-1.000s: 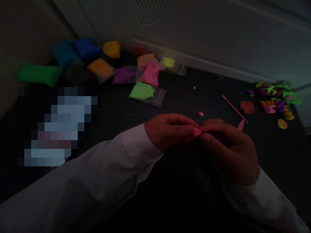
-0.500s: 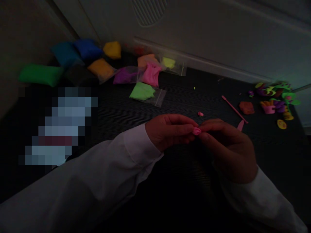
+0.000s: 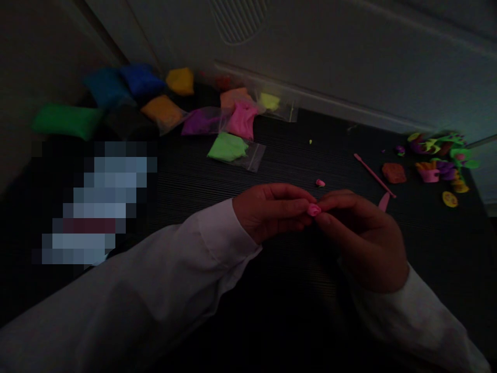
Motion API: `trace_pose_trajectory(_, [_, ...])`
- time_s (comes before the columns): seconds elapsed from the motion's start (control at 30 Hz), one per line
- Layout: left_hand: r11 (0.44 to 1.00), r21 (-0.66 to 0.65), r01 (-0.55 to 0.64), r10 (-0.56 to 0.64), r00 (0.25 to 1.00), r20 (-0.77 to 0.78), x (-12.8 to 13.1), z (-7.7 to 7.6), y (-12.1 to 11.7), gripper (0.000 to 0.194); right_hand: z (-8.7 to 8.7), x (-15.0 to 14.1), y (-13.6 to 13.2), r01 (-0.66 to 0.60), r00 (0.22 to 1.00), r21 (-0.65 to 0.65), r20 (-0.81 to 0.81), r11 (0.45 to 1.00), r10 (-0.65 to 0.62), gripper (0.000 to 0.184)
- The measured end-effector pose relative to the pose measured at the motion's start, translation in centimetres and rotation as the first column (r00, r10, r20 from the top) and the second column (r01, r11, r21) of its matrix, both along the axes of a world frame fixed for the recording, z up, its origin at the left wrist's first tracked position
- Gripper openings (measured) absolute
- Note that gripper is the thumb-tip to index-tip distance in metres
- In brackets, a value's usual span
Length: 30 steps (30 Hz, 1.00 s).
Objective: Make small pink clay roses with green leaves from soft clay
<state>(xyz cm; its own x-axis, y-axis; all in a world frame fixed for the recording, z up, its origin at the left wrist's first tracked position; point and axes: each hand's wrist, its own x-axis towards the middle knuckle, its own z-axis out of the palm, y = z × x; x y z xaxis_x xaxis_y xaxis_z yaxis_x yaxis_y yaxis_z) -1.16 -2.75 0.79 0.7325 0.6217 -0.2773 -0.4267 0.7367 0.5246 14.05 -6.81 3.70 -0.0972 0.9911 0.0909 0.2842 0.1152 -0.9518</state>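
Between my two hands sits a small pink clay rose (image 3: 314, 210) with folded, petal-like layers. My left hand (image 3: 272, 210) pinches it from the left between thumb and fingers. From the other side, the thumb and forefinger of my right hand (image 3: 368, 235) press on its edge. Just beyond my fingertips a smaller pink clay bud (image 3: 320, 183) lies on the dark table (image 3: 287, 171). Right of that are a thin pink modelling tool (image 3: 375, 176) and a pink blade-shaped tool (image 3: 384, 201), partly hidden by my right hand.
Bags of coloured clay line the back left, among them a green bag (image 3: 66, 120), a pink one (image 3: 243, 119) and a light green one (image 3: 228, 147). A reddish-brown clay lump (image 3: 393, 173) and several small clay figures (image 3: 427, 172) sit at right. A pale wall (image 3: 334, 62) rises behind.
Both hands stay in nearly the same place around the pink clay rose. My right hand has shifted very slightly left; the things on the table have not moved.
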Motion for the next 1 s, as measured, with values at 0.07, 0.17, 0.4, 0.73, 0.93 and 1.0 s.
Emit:
trace_pose_trajectory(0.07, [1.0,-0.001,0.006,-0.006,1.0,0.003,0.0,0.03,0.01,0.01,-0.05,-0.01,0.0,-0.006,1.0,-0.007,0.006,1.0,0.006,0.012])
trace_pose_trajectory(0.17, [1.0,-0.006,0.01,-0.01,1.0,-0.005,-0.02,0.08,0.03,0.01,-0.05,0.07,-0.05,-0.016,1.0,-0.015,0.001,1.0,0.016,0.012])
trace_pose_trajectory(0.4, [0.999,0.023,-0.027,0.029,0.997,-0.065,0.05,-0.16,0.14,0.009,0.38,0.11,-0.23,0.023,0.997,0.04,0.076,0.999,-0.026,0.015])
trace_pose_trajectory(0.73, [0.997,0.075,-0.009,0.015,0.997,-0.081,0.16,-0.26,0.06,0.007,0.36,0.02,-0.12,-0.01,0.995,0.033,0.097,0.999,0.007,0.011])
trace_pose_trajectory(0.93, [0.994,0.105,-0.002,0.01,0.997,-0.083,0.1,-0.26,0.04,0.006,0.16,0.2,-0.04,-0.011,0.998,-0.001,0.055,1.0,0.011,0.009])
trace_pose_trajectory(1.0, [0.993,0.116,0.0,0.01,0.996,-0.085,0.14,-0.25,0.03,0.007,0.11,0.28,0.08,-0.016,0.999,-0.012,0.044,1.0,0.017,0.007])
